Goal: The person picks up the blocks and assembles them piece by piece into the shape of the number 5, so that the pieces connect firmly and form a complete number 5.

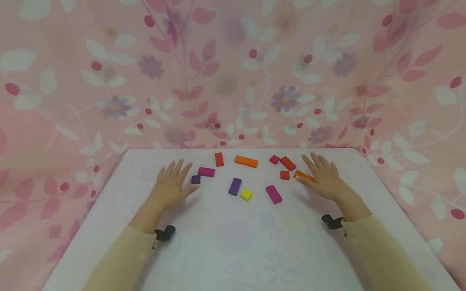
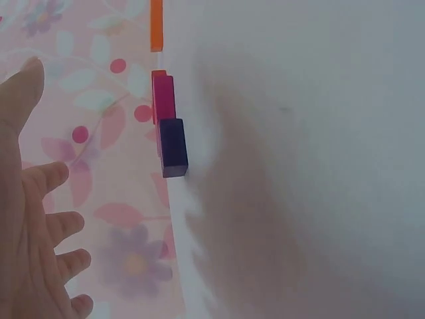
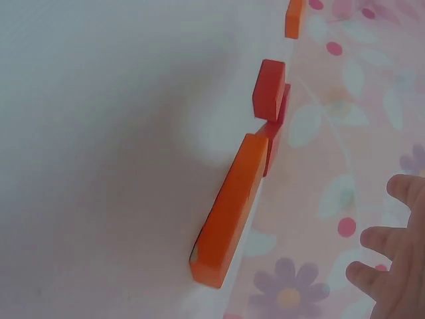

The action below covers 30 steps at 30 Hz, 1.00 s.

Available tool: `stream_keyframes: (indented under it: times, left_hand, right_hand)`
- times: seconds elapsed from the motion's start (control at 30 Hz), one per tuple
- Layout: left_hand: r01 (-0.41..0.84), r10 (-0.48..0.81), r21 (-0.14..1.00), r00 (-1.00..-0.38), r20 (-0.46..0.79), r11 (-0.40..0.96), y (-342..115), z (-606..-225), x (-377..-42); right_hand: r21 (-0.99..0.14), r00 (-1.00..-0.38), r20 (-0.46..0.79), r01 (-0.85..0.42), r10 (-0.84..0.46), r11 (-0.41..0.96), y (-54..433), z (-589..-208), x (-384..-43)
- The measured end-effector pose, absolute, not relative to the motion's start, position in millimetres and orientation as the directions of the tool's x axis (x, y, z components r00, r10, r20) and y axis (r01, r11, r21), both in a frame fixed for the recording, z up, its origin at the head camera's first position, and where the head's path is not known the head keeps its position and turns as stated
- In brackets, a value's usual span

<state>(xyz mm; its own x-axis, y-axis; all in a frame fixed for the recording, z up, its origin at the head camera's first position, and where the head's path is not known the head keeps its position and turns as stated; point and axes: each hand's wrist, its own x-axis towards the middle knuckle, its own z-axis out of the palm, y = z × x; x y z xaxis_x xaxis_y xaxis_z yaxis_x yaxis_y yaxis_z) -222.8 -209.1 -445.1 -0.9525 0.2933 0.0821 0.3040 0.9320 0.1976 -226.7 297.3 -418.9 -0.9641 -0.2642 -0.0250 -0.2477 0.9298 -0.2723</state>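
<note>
We see 1 white, round-cornered table (image 1: pixel 204 226) before a pink backdrop (image 1: pixel 233 68), leafy and floral in pattern, under soft, muted light.

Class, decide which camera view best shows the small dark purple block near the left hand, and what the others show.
The left wrist view: the small dark purple block appears largest there, unobstructed. The head view shows it smaller, beside the left hand; the right wrist view does not show it.

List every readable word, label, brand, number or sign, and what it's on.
Readable text: none.
White tabletop: faint character-like marks, too blurred to read.
Colored blocks: no lettering visible.
Floral backdrop: no lettering visible.
</note>
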Motion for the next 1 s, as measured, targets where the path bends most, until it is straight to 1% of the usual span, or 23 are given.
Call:
stream_keyframes:
  times: [0.2,0.4,0.6,1.0]
  left_hand:
    - [0.331,0.318,0.214,-0.944,0.091,0.919,-197.4,-443.8,-230.8]
    - [0.354,0.339,0.223,-0.935,0.102,0.908,-184.7,-444.2,-240.5]
    - [0.378,0.356,0.239,-0.925,0.132,0.894,-172.1,-442.4,-247.7]
    - [0.363,0.343,0.267,-0.932,0.12,0.893,-151.4,-443.0,-265.1]
  right_hand:
    - [-0.302,-0.955,-0.022,-0.276,-0.296,0.912,283.2,-416.7,-231.9]
    - [-0.292,-0.944,0.017,-0.32,-0.33,0.901,271.4,-420.3,-242.7]
    - [-0.342,-0.936,0.032,-0.339,-0.35,0.876,257.9,-418.3,-247.9]
    - [-0.381,-0.925,0.014,-0.356,-0.38,0.853,230.9,-415.9,-262.7]
